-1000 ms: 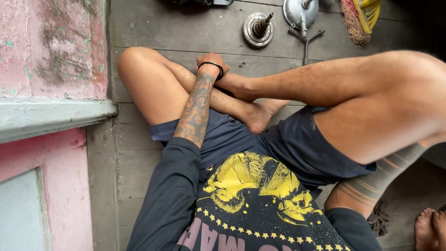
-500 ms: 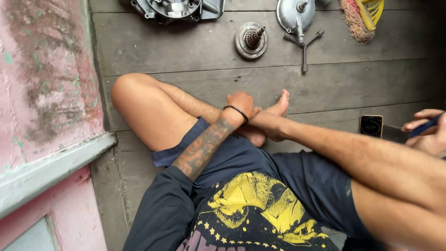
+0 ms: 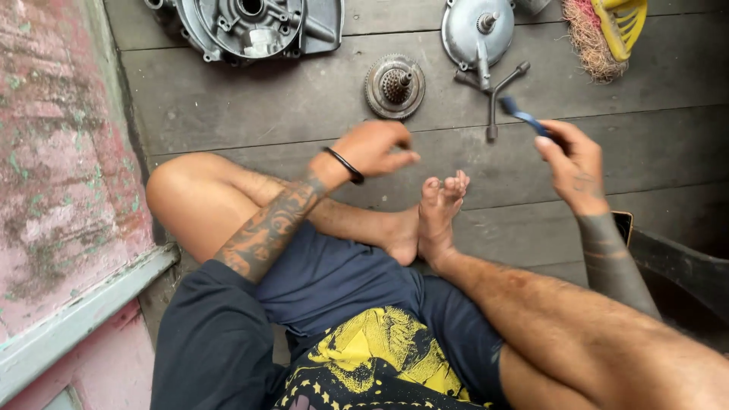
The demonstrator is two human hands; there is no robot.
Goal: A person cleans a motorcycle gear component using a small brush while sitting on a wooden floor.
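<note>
— What's the floor like?

— Dark grey wooden floor [image 3: 304,106], wide planks running side to side, worn. At 9 o'clock there's a pink wall [image 3: 61,152], paint flaking with green patches, and a pale grey ledge [image 3: 83,311] below it.

— Anything laid out?

— Bare metal parts up top: an engine cover [image 3: 250,26] at 11 o'clock, a round gear cluster [image 3: 395,85] at 12, a shiny round cover [image 3: 478,34] at 1 with a forked lever [image 3: 497,87] just below. At 2, a yellow plastic piece [image 3: 623,23] on reddish fibre. No labels I can make out.

— And the hands?

— Well apart. Left hand [image 3: 376,148], black band at the wrist, hovers loosely curled and empty near the gear cluster. Right hand [image 3: 573,163], at 3, is pinched around a blue tool [image 3: 524,114], its tip pointing at the lever.
</note>
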